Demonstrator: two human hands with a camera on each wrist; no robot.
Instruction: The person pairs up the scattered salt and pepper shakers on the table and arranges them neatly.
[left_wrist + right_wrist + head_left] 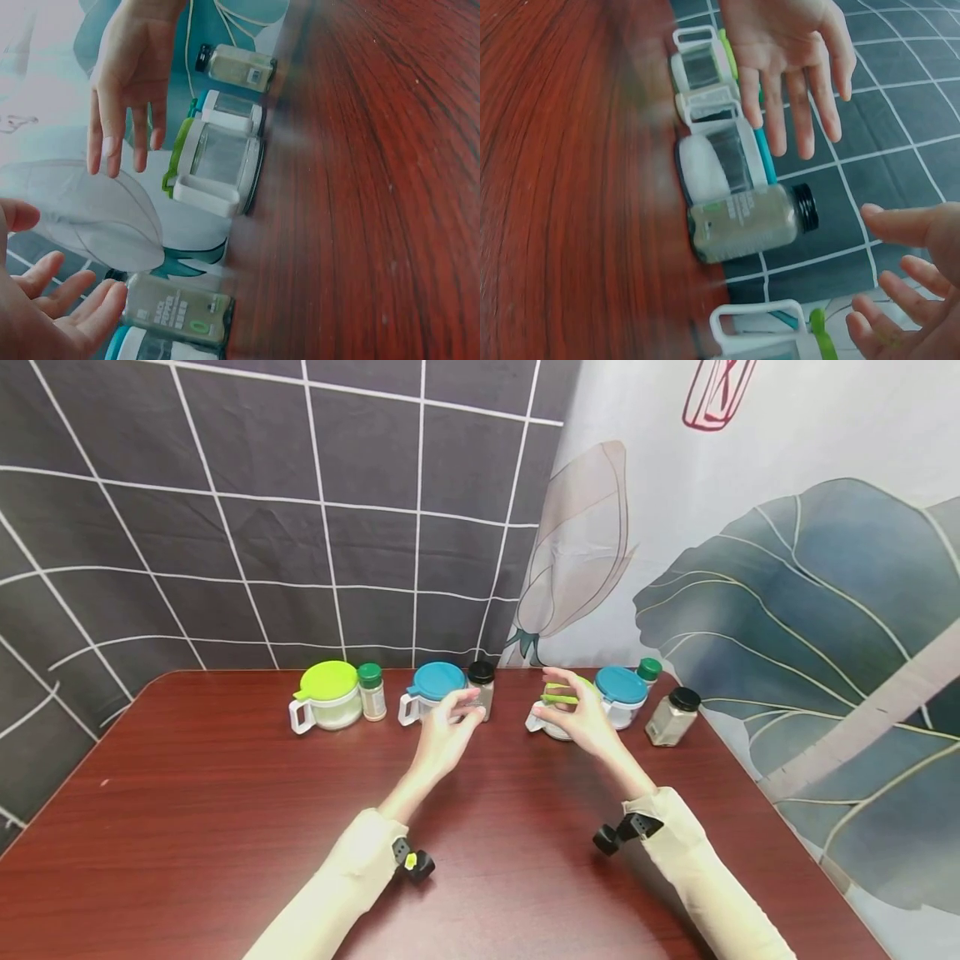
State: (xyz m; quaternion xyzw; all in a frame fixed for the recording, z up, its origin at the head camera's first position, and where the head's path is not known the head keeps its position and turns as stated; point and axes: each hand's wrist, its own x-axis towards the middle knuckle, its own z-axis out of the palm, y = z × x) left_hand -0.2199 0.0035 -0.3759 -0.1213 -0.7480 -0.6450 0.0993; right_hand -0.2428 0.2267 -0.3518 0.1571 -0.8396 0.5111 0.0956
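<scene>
On table (187, 793), left to right: jar (333, 706), shaker (372, 698), second jar (438, 681), pepper bottle (487, 685), third jar (220, 159), fourth jar (621, 689), far-right bottle (672, 718)

Grey gridded cloth (367, 552) behind reddish table (510, 868)

The left hand (789, 64) extended its fingers (799, 112) near a blue-lidded jar (735, 161); just beside that jar a black-capped bottle (750, 222) stood on the surface (570, 195). The right hand (915, 300) was near a green-lidded jar (772, 350).

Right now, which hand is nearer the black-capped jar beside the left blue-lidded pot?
Left: your left hand is just in front of that jar; your right hand is farther right, by a lime-lidded pot.
</scene>
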